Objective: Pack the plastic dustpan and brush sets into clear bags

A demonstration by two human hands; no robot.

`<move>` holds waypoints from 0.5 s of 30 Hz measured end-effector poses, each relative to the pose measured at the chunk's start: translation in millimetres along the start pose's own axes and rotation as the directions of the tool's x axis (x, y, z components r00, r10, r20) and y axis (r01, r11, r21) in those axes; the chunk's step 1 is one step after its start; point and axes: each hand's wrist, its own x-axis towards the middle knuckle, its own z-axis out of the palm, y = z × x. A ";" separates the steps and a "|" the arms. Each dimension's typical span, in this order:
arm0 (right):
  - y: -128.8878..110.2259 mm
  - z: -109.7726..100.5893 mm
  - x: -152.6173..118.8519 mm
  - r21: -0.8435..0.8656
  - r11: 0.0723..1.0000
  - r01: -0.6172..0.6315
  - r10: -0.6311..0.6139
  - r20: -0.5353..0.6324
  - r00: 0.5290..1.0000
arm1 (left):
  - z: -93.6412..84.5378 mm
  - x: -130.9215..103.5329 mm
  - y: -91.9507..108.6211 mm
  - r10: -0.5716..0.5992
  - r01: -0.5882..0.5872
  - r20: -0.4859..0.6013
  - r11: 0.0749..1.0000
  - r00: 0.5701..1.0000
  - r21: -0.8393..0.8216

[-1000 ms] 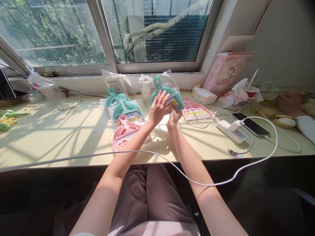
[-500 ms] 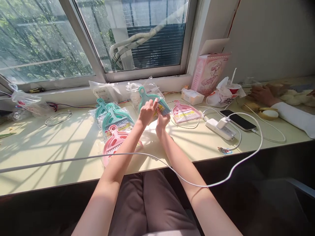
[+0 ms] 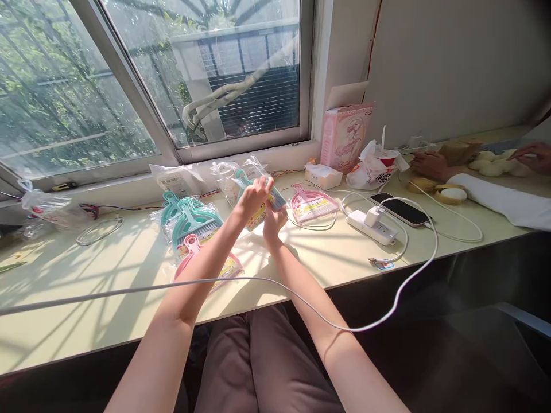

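Fingers (image 3: 270, 183) grip one teal dustpan (image 3: 244, 181)

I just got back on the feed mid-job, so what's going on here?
A person's right hand holds a wrapped green dustpan set at the table; the left hand is curled across its front, its exact grip hard to tell. Other green sets and a pink set lie to the left, another pink set to the right. A co-worker's hand shows farther right.
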 end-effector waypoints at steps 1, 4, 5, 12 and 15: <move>-1.4 -0.2 0.6 -0.008 1.000 -0.012 0.012 -0.004 1.000 | 1.1 0.1 -1.4 0.000 0.000 -0.002 1.000 1.000 -0.008; -3.6 0.8 2.9 -0.023 0.999 -0.048 0.048 -0.023 0.999 | 4.1 -0.9 -8.5 -0.014 0.014 -0.009 1.000 1.000 -0.006; -3.3 1.4 3.6 -0.024 0.998 -0.058 0.057 -0.033 0.998 | 4.5 -1.5 -11.6 -0.017 0.017 -0.012 1.000 1.000 0.007; 9.6 3.7 -0.5 -0.015 1.000 0.002 -0.001 0.089 0.996 | 1.1 -0.1 -30.0 -0.003 0.004 -0.011 0.995 1.000 0.104; 12.5 3.2 -4.0 -0.035 0.999 0.022 -0.016 0.150 0.989 | 1.0 4.2 -32.7 0.016 -0.019 0.025 0.992 1.000 0.123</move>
